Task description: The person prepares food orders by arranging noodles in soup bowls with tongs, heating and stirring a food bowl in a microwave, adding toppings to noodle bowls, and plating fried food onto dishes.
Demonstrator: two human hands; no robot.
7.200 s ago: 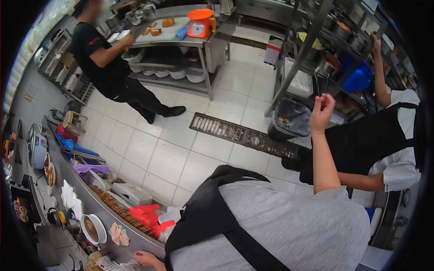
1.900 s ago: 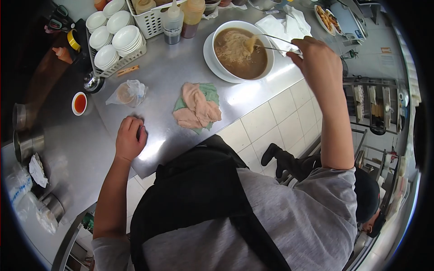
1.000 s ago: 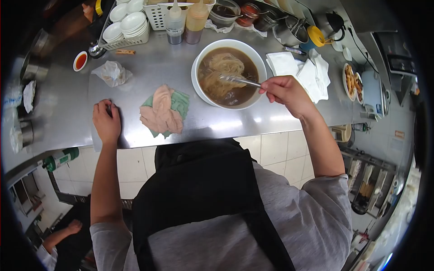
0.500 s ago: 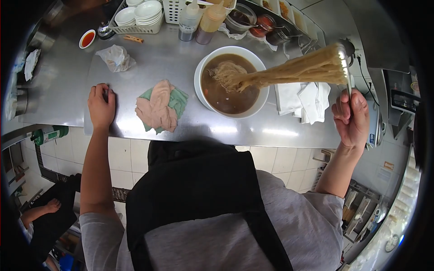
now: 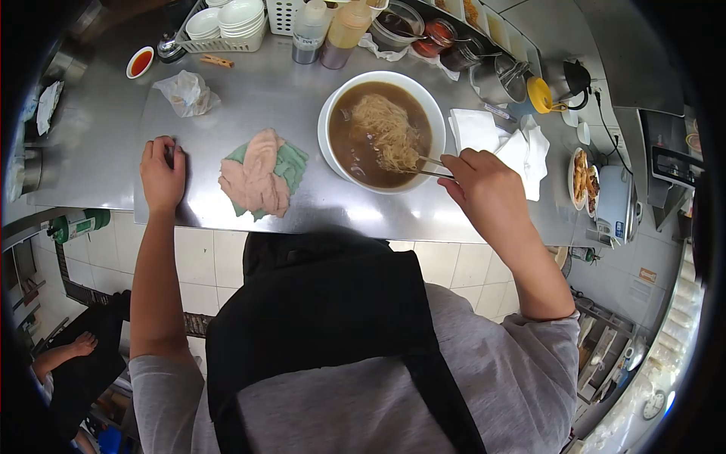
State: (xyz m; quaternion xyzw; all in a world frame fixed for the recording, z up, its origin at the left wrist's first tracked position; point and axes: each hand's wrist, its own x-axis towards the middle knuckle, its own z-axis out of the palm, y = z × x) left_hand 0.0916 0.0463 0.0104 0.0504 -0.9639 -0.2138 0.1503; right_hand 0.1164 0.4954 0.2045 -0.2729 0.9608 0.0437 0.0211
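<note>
Lifted high beside the bowl (image 5: 384,76) half a second earlier, the noodles (image 5: 382,121) had come down into the broth (image 5: 348,147), and the right hand (image 5: 488,181) had moved inward and lower with them. Nearest the body, the left hand (image 5: 161,174) rested by the edge of the counter (image 5: 329,210), probably as a steady prop; its fingers were curled, and whether they held the dark shape by the thumb could not be told. Just beyond the edge, a pink cloth (image 5: 259,178) lay bunched over a green cloth (image 5: 293,168), seemingly handy for wiping between the hands. The right hand was closed on the metal tongs (image 5: 435,173), reaching over the rim from the side, likely keeping the fingers out of the liquid. The tongs' arms stood slightly apart; their tips met the noodles, and whether they clamped any strands could not be told. Under the bowl, a white plate (image 5: 324,136) probably caught drips. White napkins (image 5: 522,155) lay just right of it, seemingly within easy reach. Farther back stood a clear squeeze bottle (image 5: 308,34) and a yellowish squeeze bottle (image 5: 344,36), upright and nozzle-up, beside a basket (image 5: 227,47) that kept small dishes (image 5: 242,21) stacked.
</note>
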